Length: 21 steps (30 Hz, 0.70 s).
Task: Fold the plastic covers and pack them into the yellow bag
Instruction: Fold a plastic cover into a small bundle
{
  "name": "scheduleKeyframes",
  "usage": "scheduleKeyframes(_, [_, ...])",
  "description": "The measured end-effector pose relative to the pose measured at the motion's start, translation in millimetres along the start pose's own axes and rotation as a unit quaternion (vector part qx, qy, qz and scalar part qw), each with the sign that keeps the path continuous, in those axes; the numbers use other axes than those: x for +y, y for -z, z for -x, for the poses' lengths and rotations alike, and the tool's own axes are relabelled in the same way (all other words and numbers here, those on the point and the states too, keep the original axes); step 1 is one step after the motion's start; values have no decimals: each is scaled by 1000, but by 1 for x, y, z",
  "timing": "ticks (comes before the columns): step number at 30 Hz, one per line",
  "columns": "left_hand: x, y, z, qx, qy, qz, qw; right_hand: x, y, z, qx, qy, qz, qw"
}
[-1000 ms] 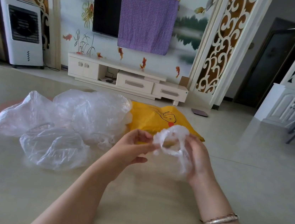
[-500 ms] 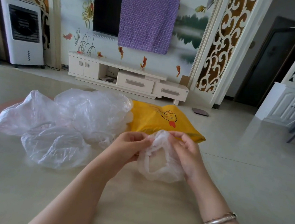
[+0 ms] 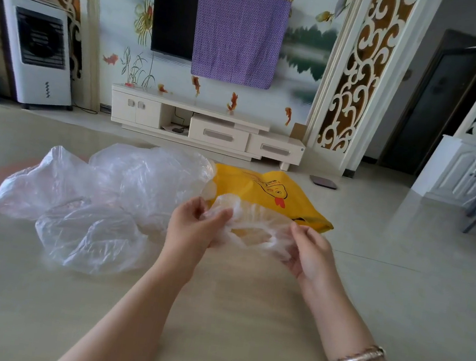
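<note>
My left hand (image 3: 194,229) and right hand (image 3: 310,256) stretch one plastic cover (image 3: 251,221) between pinched fingers, the heap of covers (image 3: 103,193) unfolded, the yellow bag (image 3: 271,192) apparently unpacked.

Wall television (image 3: 173,10) half draped in purple cloth (image 3: 239,33), white TV cabinet (image 3: 207,128), air cooler (image 3: 37,47), silver bracelet (image 3: 357,358)

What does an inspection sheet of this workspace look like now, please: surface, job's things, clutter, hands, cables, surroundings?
Surface: beige table, glossy, bare near the person.
Job's things: one clear cover stretched between both hands; pile of covers at left; yellow bag lying flat behind the hands.
Clutter: nothing seen.
Hands: left hand and right hand each pinch a cover edge; bracelet on right wrist.
Cables: one cable on the floor by the air cooler.
Surroundings: TV half under purple cloth, TV cabinet, tiled floor.
</note>
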<state>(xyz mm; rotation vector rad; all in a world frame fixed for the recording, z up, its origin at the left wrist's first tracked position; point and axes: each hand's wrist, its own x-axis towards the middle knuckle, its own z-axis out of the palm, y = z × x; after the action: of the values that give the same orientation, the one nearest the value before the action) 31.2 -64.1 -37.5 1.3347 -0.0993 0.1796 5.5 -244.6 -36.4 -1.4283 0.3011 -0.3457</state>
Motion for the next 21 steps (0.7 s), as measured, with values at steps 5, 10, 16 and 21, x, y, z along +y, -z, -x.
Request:
scheduleKeyframes(5, [-3,-3,5,46,-55,-173,982,1,5,-4,98,74,105,987])
scheduleKeyframes(10, [-1,-1,4,50,-1,-236,971,0,10,-4,90,112,185,972])
scheduleKeyframes(16, [-4,-3,2,-45,58,-252,965,-10,7,7,47,39,128,990])
scheduleKeyframes(21, [-8,-2,0,-20,36,-202,979,-10,7,1,16,-23,86,996])
